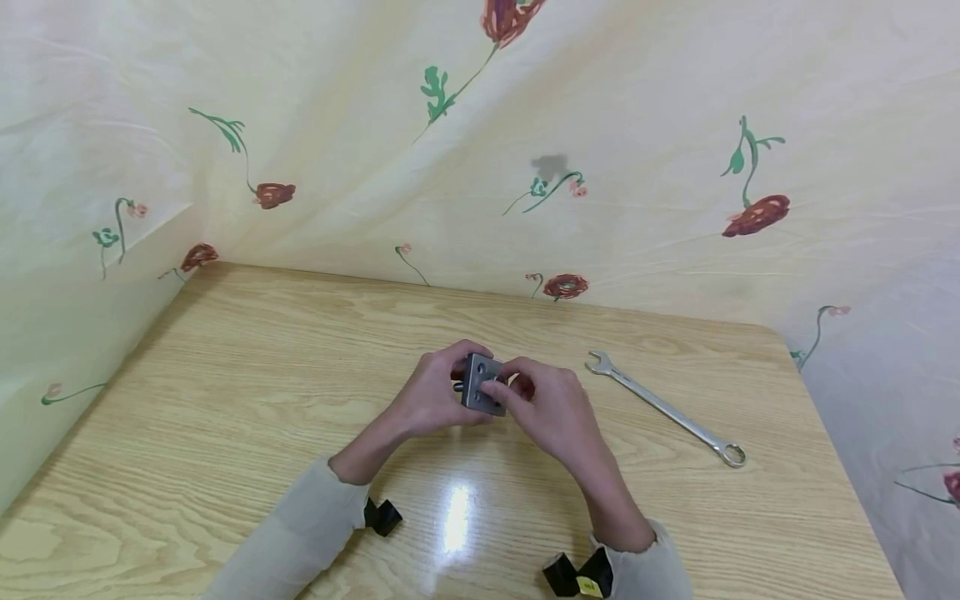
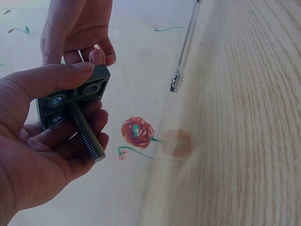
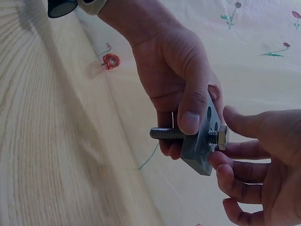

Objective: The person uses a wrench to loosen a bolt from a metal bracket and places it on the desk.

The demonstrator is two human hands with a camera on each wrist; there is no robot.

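Bolt (image 3: 167, 133) is sitting through the metal plate (image 3: 195, 153), its head (image 3: 223, 138) facing the right hand (image 1: 551, 408).
Left hand (image 1: 438, 392) is gripping the plate; the bolt's long axis is running crosswise through the plate, threaded end (image 2: 87, 132) poking out on the left hand's side, head standing off the opposite face. Right hand, nearer the head, is bending its fingers about it (cannot tell whether they are pinching). Left fingers (image 2: 100, 121) are crowding the threaded end. Wrench (image 1: 663, 407) is lying on the table (image 1: 262, 358), right of the plate.

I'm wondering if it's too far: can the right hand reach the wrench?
Probably yes: the combination wrench lies near the right hand with nothing between them, though that hand must first leave the hex bolt.
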